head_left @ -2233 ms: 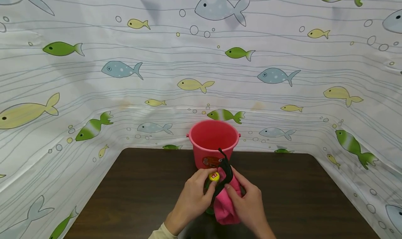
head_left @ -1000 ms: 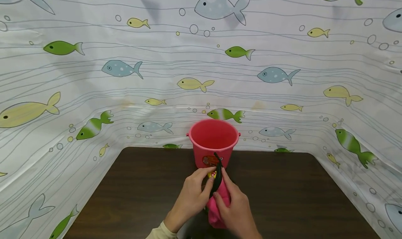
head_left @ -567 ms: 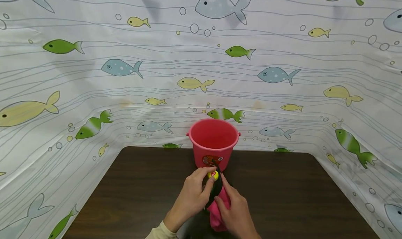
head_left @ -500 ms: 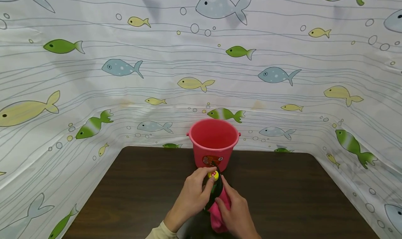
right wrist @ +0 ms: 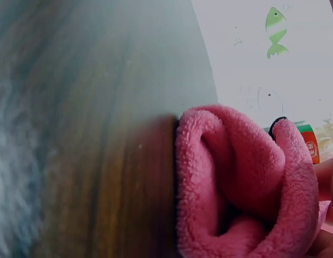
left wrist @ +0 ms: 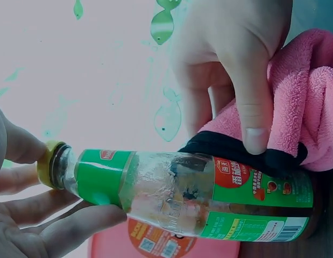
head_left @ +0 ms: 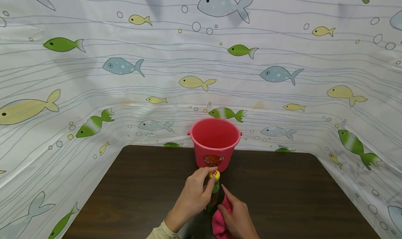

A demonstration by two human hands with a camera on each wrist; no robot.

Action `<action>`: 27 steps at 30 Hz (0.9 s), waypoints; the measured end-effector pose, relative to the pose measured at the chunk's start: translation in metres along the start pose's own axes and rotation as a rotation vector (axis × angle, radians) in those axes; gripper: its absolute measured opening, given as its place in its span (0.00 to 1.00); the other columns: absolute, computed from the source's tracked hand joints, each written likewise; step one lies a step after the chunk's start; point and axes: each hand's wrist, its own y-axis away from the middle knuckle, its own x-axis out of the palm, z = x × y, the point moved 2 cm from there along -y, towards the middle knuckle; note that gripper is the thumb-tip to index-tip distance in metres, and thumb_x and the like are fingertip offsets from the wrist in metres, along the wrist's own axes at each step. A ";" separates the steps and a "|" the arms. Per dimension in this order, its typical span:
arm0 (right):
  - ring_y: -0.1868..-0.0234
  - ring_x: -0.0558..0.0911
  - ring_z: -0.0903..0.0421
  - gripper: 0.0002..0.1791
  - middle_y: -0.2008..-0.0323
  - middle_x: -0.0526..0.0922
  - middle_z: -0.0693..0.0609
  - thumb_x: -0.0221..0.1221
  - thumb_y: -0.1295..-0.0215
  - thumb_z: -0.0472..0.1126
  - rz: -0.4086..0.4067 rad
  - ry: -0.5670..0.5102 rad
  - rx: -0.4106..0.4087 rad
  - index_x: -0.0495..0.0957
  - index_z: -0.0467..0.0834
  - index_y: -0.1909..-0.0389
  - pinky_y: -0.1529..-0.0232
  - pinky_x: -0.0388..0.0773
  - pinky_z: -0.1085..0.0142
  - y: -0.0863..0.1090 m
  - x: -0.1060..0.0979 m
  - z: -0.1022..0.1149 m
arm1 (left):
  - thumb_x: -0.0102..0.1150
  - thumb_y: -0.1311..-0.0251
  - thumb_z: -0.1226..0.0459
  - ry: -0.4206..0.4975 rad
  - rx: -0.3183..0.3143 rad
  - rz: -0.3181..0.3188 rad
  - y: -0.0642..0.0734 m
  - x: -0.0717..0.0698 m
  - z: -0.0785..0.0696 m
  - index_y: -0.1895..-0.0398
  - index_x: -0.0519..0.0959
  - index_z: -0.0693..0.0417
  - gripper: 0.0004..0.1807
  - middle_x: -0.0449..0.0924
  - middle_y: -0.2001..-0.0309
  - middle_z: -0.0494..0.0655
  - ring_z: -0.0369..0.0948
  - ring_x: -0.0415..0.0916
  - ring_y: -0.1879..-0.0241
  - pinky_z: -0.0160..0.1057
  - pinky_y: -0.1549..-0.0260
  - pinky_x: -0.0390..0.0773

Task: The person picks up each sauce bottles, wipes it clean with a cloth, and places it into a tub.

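A glass bottle (head_left: pixel 214 199) with green and red labels stands upright on the table; in the left wrist view the bottle (left wrist: pixel 171 188) appears sideways, with dark residue inside. My left hand (head_left: pixel 194 192) pinches its yellow cap (head_left: pixel 215 174) between thumb and fingers. Low on the bottle's right side, my right hand (head_left: pixel 237 213) grips a bunched pink cloth (head_left: pixel 221 226) with black trim. The trim of the cloth (left wrist: pixel 306 102) lies against the lower label, thumb on top. Folds of the fluffy cloth (right wrist: pixel 247 161) fill the right wrist view, where most of the hand is hidden.
Just behind the bottle is a pink bucket (head_left: pixel 216 141) with a sticker on its front. The dark wooden table (head_left: pixel 141 183) ends at a white sheet (head_left: pixel 157 40) printed with fish, which rises at the back and both sides.
My right hand has slid the cloth from the bottle's neck down to its lower side, uncovering the neck and label. The left hand stays on the cap.
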 end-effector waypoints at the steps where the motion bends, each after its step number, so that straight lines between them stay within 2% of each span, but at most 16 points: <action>1: 0.60 0.82 0.64 0.37 0.46 0.89 0.46 0.68 0.30 0.42 0.007 -0.003 -0.003 0.69 0.47 0.21 0.61 0.81 0.68 0.000 0.000 -0.001 | 0.59 0.24 0.62 0.001 -0.002 0.001 0.000 0.000 0.000 0.38 0.82 0.55 0.16 0.87 0.46 0.48 0.44 0.84 0.47 0.47 0.50 0.88; 6: 0.70 0.76 0.64 0.37 0.57 0.88 0.50 0.67 0.29 0.42 0.050 -0.003 0.022 0.68 0.48 0.21 0.68 0.74 0.69 -0.004 0.000 -0.003 | 0.59 0.24 0.61 0.006 -0.008 0.007 0.000 -0.001 0.000 0.38 0.82 0.56 0.16 0.87 0.45 0.49 0.44 0.84 0.47 0.48 0.50 0.88; 10: 0.72 0.75 0.64 0.37 0.61 0.87 0.53 0.67 0.29 0.42 0.057 0.004 0.034 0.68 0.48 0.21 0.71 0.73 0.69 -0.005 -0.001 -0.003 | 0.59 0.24 0.62 0.009 -0.010 0.012 0.000 -0.001 0.000 0.38 0.82 0.56 0.17 0.87 0.46 0.49 0.44 0.84 0.47 0.48 0.50 0.88; 16: 0.79 0.70 0.62 0.36 0.73 0.79 0.55 0.66 0.30 0.41 0.059 -0.031 0.070 0.69 0.49 0.21 0.78 0.69 0.67 -0.005 -0.001 -0.003 | 0.60 0.25 0.62 0.008 -0.004 0.008 0.000 -0.001 -0.001 0.38 0.82 0.56 0.16 0.87 0.46 0.48 0.44 0.83 0.48 0.46 0.50 0.88; 20: 0.75 0.75 0.61 0.36 0.67 0.86 0.51 0.68 0.31 0.40 0.049 -0.058 0.080 0.71 0.48 0.23 0.75 0.72 0.68 -0.006 -0.002 -0.002 | 0.59 0.24 0.62 0.005 -0.008 0.008 0.000 -0.001 0.000 0.38 0.82 0.55 0.16 0.87 0.46 0.48 0.44 0.83 0.48 0.47 0.49 0.88; 23: 0.65 0.83 0.60 0.34 0.55 0.91 0.46 0.69 0.32 0.40 0.023 -0.067 0.069 0.74 0.47 0.25 0.68 0.79 0.67 -0.006 -0.002 -0.001 | 0.59 0.24 0.61 0.005 -0.013 0.011 0.000 -0.001 0.000 0.38 0.82 0.55 0.16 0.87 0.46 0.48 0.44 0.83 0.48 0.48 0.49 0.88; 27: 0.50 0.89 0.53 0.33 0.44 0.89 0.42 0.71 0.35 0.38 -0.042 -0.097 0.063 0.77 0.46 0.28 0.58 0.87 0.63 -0.004 -0.004 0.004 | 0.59 0.24 0.61 0.002 -0.014 0.012 0.000 -0.001 0.001 0.38 0.82 0.55 0.16 0.87 0.46 0.49 0.44 0.83 0.48 0.46 0.50 0.88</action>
